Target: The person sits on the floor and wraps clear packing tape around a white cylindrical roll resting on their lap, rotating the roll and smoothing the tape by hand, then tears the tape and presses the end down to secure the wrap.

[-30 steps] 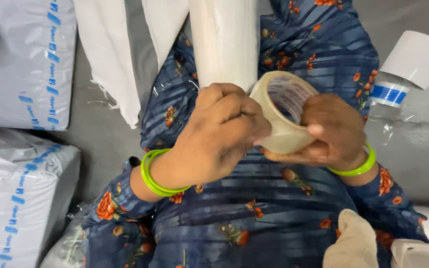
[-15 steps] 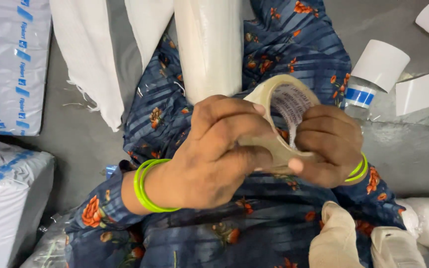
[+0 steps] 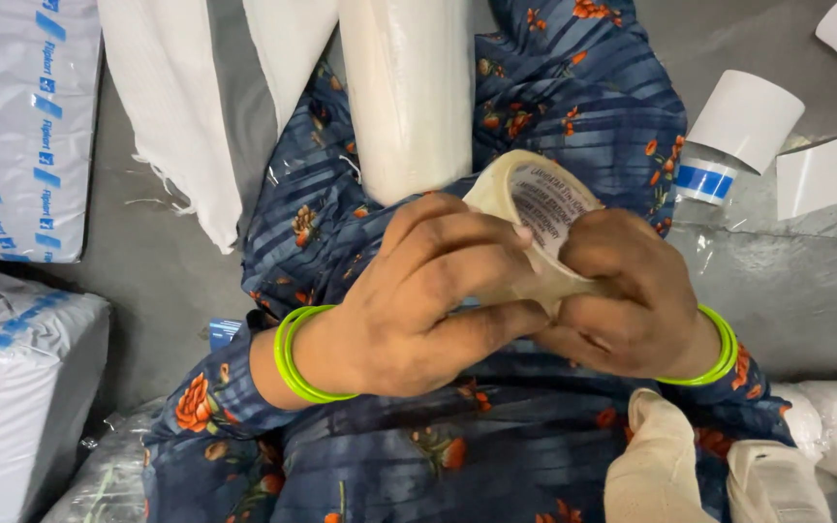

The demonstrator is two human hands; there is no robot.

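Both hands meet over the lap of a person in a dark blue dress with orange flowers (image 3: 573, 107). Left hand (image 3: 428, 291) is curled tightly over the near side of a roll of clear packing tape (image 3: 535, 218), its fingers (image 3: 457, 257) wrapped across the roll's outer band and its thumb tucked beneath. Right hand (image 3: 622, 291) is closed on the roll's other side, knuckles bent over the rim, so the tape is clamped between the two hands and tilted, its pale cardboard core facing up and away. A fingertip seems to press at the roll's edge where the hands touch, though the fingers hide that spot too well to be sure. Each wrist wears bright green bangles (image 3: 302, 353).

Just beyond the hands, a thick roll of clear plastic film (image 3: 404, 92) lies along the lap, its near end almost touching the left knuckles. White cloth (image 3: 171, 116) hangs to its left. On the grey floor at the far left sit grey courier bags with blue markings (image 3: 16, 126), one above another. To the right lie a white paper cup with a blue band (image 3: 738, 131) on its side and a white card (image 3: 825, 169) beside it. Beige cloth bundles (image 3: 661, 465) sit at the lower right
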